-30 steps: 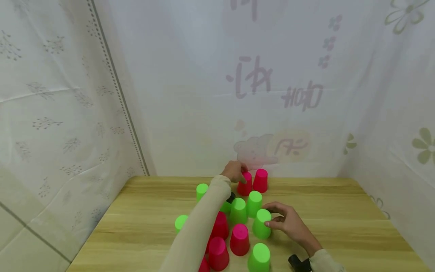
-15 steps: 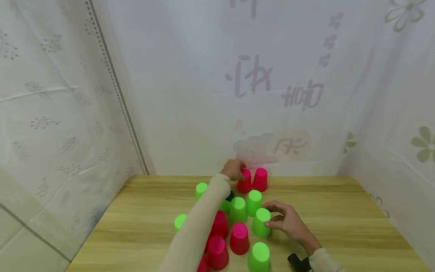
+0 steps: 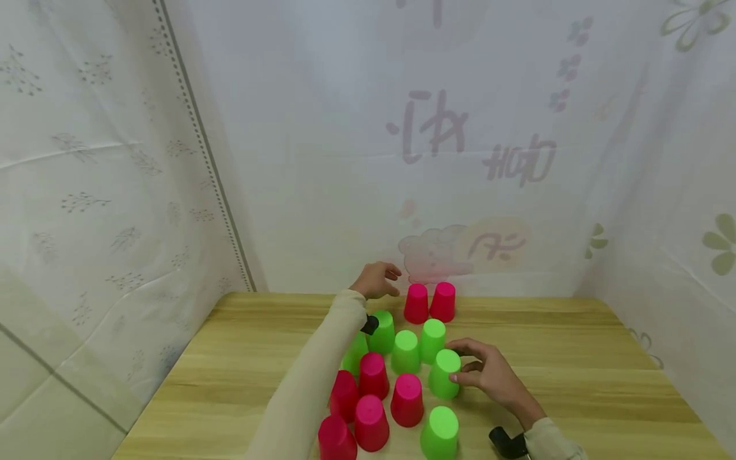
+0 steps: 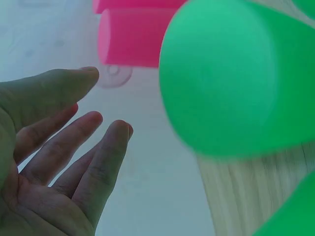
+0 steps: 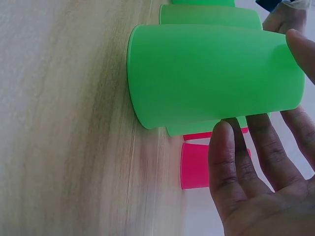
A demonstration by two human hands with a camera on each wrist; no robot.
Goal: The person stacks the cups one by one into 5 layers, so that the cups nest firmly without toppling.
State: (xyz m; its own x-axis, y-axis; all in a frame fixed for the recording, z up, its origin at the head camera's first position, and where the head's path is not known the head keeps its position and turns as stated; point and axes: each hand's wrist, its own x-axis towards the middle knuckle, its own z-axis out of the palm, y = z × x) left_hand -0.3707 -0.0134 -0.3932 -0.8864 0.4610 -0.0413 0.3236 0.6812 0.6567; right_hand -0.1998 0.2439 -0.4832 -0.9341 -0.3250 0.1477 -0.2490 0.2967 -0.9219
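In the head view my left hand [image 3: 376, 281] hovers at the back of the table, just left of a red upside-down cup [image 3: 416, 304] and apart from it. Its fingers are spread and hold nothing, as the left wrist view also shows, with a green cup [image 4: 221, 78] close by. My right hand [image 3: 489, 377] has its thumb and fingers about a green upside-down cup [image 3: 444, 377] that stands on the table. Seen from the right wrist, the thumb lies on one side of that green cup [image 5: 211, 73] and the fingers on the other.
A second red cup [image 3: 443, 303] stands beside the first at the back. Several more green cups [image 3: 406, 352] and red cups [image 3: 407, 401] stand upside down toward the front of the wooden table [image 3: 575, 370]. Patterned white cloth [image 3: 322, 191] encloses the table behind and at the sides.
My left hand has let go of the left red cup at the back and moved left, its fingers spreading. The left forearm now covers green cups that showed before. My right hand stays at its cup.
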